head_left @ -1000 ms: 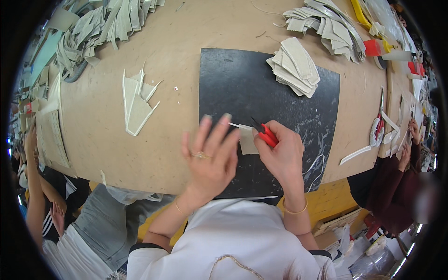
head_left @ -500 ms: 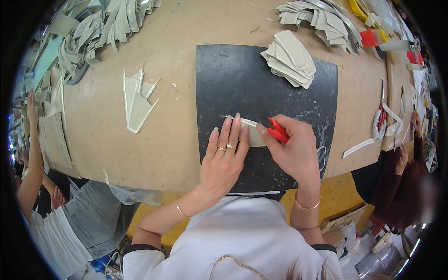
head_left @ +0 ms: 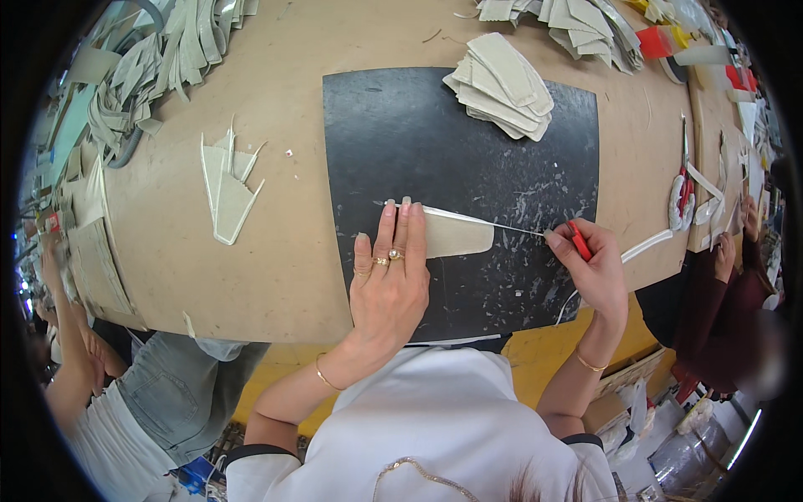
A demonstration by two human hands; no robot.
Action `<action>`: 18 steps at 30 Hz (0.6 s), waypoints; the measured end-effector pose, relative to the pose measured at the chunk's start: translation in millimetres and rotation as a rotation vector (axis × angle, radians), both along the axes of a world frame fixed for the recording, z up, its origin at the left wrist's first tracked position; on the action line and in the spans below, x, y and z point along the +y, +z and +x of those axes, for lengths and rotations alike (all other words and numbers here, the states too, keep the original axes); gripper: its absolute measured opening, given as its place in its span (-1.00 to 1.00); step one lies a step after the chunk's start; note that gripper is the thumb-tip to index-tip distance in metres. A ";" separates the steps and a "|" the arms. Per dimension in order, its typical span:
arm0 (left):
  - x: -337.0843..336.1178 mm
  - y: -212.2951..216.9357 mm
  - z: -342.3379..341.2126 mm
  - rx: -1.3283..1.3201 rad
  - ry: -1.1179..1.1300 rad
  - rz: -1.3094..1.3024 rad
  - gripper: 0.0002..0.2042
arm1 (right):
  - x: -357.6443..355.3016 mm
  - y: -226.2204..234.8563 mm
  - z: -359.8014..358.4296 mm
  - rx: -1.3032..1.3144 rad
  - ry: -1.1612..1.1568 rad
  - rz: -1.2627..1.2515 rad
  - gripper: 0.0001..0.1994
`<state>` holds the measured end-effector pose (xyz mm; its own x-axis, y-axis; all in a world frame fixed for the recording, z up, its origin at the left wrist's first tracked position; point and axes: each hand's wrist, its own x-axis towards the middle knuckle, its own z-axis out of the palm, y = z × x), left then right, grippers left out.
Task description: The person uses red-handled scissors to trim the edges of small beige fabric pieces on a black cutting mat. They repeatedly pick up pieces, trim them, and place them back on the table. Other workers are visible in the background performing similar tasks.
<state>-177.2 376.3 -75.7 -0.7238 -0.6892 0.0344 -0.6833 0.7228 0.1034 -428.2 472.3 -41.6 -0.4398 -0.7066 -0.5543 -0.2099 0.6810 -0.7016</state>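
My left hand (head_left: 389,276) lies flat on a pale beige cut piece (head_left: 456,236) on the black cutting mat (head_left: 401,134), fingers pressing its left end. My right hand (head_left: 590,268) grips a red-handled knife (head_left: 578,240) at the mat's right side. A thin pale strip (head_left: 477,221) runs from the piece's top edge toward the blade.
A stack of beige cut pieces (head_left: 502,88) sits on the mat's far right corner. Trimmed offcuts (head_left: 226,188) lie left on the brown table (head_left: 284,268). More piles of pieces (head_left: 159,58) line the far edge. Scissors (head_left: 682,188) rest at right. Other people stand at left (head_left: 75,368) and right (head_left: 728,276).
My right hand has drawn the knife rightward along the piece's top edge, peeling off a thin strip. My left hand has come down flat onto the piece and holds it.
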 end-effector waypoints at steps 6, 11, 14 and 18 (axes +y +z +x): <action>4.7 -2.4 -8.7 -0.025 0.028 -0.044 -0.36 | 2.0 -7.0 2.4 0.033 -0.022 -0.076 -0.69; 8.8 -1.5 -15.5 -0.061 0.039 -0.149 -0.55 | 1.2 -8.5 3.6 0.041 -0.037 -0.075 -0.65; 10.7 -1.3 -17.1 -0.111 0.026 -0.172 -0.56 | -0.3 -7.7 5.1 0.053 -0.033 -0.072 -0.66; 14.4 -2.6 -18.8 -0.214 -0.001 -0.230 -0.53 | -0.7 -5.0 5.8 0.054 -0.039 -0.047 -0.67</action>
<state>-196.0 390.7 -78.3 -0.7317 -0.6806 0.0362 -0.6716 0.7109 -0.2088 -422.4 471.6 -46.6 -0.4956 -0.7135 -0.4953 -0.2225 0.6556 -0.7216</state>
